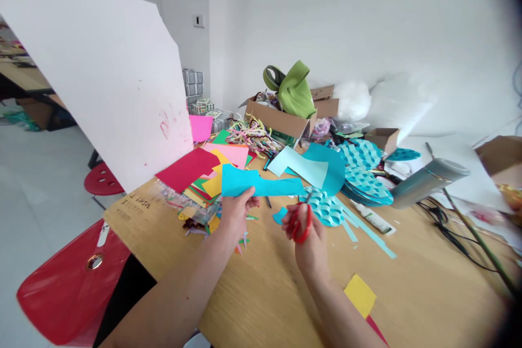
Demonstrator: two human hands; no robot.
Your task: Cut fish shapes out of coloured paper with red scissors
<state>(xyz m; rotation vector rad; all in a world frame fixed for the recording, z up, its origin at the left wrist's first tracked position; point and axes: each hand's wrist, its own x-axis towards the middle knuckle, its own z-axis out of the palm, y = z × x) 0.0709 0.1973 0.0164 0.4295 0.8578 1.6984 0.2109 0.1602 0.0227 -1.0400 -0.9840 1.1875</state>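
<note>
Our left hand point(237, 213) pinches a bright blue sheet point(261, 182) by its near edge, thumb on top, and holds it up over the tabletop point(253, 299). Our right hand point(313, 244) is closed round the red scissors point(309, 221), their tips close to the sheet's right end (whether the blades stand apart, we cannot tell).

The cutting looks partly done. The sheet has a stepped far edge, broad at the left and narrower towards the right, so we judge that some of it is already cut away. A small blue offcut point(279, 215) lies just left of the scissors. The long strip-like part in our grip is all one piece, so any dividing of it is not yet done.

Further right, other pieces look much further on: a patterned disc point(359, 154) and a stack of discs point(369, 187) bear rows of curved blue shapes, and a pale patterned piece point(328, 210) lies nearer us. Pale strips point(377, 241) are already cut and loose beside the white tube point(373, 218). Beyond our sheet, the pale blue sheet point(312, 171) is in large form, and the red sheet point(190, 169) at the left looks largely uncut.
</note>
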